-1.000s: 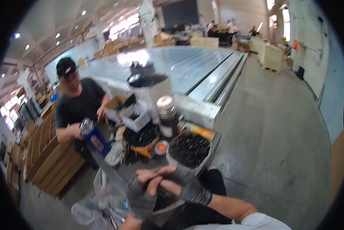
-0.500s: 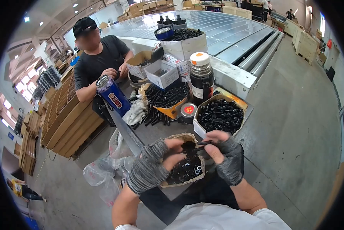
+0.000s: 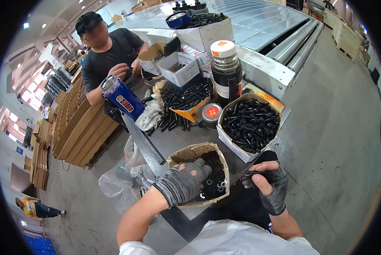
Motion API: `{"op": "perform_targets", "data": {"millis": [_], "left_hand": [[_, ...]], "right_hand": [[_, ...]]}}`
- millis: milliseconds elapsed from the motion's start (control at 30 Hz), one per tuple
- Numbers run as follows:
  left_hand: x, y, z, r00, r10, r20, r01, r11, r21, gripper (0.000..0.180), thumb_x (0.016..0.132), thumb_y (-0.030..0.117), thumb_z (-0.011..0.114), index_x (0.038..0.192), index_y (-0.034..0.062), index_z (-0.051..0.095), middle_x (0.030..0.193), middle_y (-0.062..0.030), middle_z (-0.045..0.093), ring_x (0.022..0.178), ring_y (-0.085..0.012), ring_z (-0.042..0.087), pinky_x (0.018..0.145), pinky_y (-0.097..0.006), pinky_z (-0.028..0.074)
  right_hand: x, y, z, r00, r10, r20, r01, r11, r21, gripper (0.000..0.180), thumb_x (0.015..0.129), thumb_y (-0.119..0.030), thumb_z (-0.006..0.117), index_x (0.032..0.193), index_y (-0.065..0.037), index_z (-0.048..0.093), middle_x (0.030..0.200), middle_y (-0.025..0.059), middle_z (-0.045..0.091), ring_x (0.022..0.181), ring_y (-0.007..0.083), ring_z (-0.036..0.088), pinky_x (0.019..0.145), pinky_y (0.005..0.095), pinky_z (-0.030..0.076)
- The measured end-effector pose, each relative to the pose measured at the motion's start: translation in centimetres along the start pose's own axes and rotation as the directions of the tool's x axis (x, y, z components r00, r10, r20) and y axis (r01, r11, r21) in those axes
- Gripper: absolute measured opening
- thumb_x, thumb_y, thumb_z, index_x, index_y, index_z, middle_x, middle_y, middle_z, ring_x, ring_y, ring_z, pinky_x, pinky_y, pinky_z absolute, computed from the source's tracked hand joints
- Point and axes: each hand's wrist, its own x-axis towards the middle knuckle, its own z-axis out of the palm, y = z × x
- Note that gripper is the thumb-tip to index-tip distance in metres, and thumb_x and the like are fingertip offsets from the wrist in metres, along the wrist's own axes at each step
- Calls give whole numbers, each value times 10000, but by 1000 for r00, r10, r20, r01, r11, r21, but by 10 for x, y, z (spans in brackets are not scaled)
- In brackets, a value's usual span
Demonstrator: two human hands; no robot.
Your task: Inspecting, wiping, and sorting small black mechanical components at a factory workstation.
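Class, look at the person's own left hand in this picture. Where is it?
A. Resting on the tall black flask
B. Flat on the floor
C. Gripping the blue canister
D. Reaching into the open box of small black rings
D: the gloved left hand dips into the open cardboard box of small black rings.

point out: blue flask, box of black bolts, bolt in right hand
blue flask (image 3: 121,101), head view, middle of its body
box of black bolts (image 3: 250,123), head view, bolt pile inside
bolt (image 3: 258,172), head view, its shaft above the thumb
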Motion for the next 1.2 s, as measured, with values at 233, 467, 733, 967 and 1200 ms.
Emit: {"op": "perform_targets", "data": {"millis": [233,467,733,967,1200], "left_hand": [[2,-24,16,995,64,-81,-68,996,-53,375,761,62,662,1131,14,625,1032,-189,641,993,-354,656,842,-433,532],[-10,-17,-12,963,-86,-255,-29,910,-414,226,778,52,735,1003,55,713,986,-129,695,876,-294,686,784,-372,545],[-3,9,-23,851,-283,-442,-265,496,-827,133,843,34,747,970,4,723,921,-104,716,883,-186,666,801,-313,532],[-11,8,-22,854,-343,-392,-187,500,-846,166,868,92,759,1024,37,742,971,-36,708,919,-135,646,840,-276,508],[-15,-3,-20,852,-361,-380,-146,533,-834,160,889,132,746,1019,38,739,960,-24,706,913,-124,642,843,-277,504]], "right_hand": [[2,1,1,1000,3,5,-3,999,50,205,876,-39,731,1041,-7,614,990,110,695,892,165,677,827,296,548],[12,-4,12,999,-11,48,14,999,-44,187,872,-52,743,1029,-10,650,955,82,692,863,123,661,777,270,540],[28,-17,39,982,17,189,-7,999,-54,183,891,-58,729,1056,-23,657,947,45,677,854,102,652,761,262,530],[37,-17,52,968,-99,230,133,982,-134,188,895,-73,729,1058,-14,656,925,50,676,814,105,663,741,261,538],[41,-15,63,969,-89,231,121,984,-127,193,888,-72,732,1059,-23,655,906,44,679,807,99,656,725,260,533]]}}
